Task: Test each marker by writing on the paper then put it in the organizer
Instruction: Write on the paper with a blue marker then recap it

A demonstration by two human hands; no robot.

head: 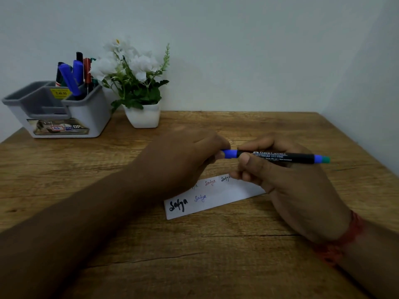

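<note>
I hold a black marker (280,157) with a blue cap and a blue-green tail end level above the table. My right hand (287,186) grips its barrel. My left hand (183,160) closes on the blue cap at the marker's left end. Under my hands lies a strip of white paper (216,197) with the same word written several times in black, blue and red. The grey and white organizer (86,113) stands at the far left, with several markers (73,78) upright in its back right compartment.
A white pot of artificial white flowers (142,114) stands just right of the organizer against the wall. The wooden table (194,255) ends at a wall behind and on the right. A red thread is tied round my right wrist (336,240).
</note>
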